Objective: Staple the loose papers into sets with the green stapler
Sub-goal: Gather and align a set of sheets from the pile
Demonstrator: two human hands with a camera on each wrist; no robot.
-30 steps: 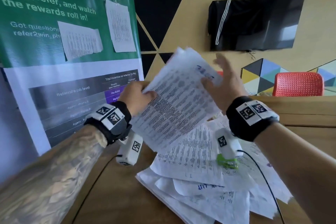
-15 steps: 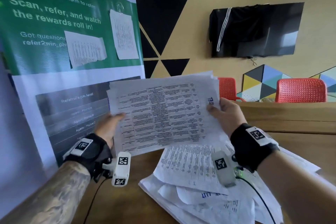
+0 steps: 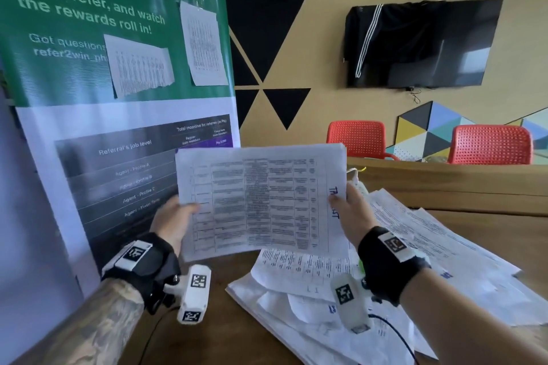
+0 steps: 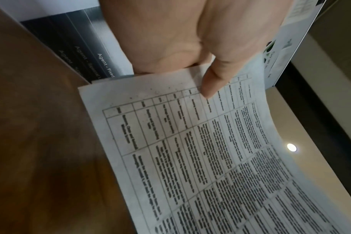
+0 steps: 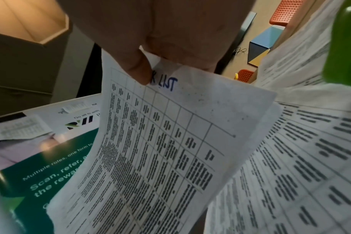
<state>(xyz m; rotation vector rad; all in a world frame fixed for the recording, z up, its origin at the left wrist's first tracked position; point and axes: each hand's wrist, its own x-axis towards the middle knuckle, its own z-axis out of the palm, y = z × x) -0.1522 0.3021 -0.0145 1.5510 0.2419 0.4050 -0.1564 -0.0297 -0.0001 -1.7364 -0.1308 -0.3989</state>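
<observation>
two red chairs [image 3: 355, 138] | banner [image 3: 89, 68] left | loose papers [image 3: 444, 246] on table [image 3: 237, 335]

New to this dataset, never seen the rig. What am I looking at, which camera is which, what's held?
No robot here: a person with a camera on the head and one strapped to each wrist. The wide picture is the head view; the two close-ups look along each hand. The left hand and right hand each pinch one side of a set of printed papers, held up above a wooden table. Below lies a messy pile of loose papers. The green stapler shows at the edge of the right wrist view, not in either hand.
</observation>
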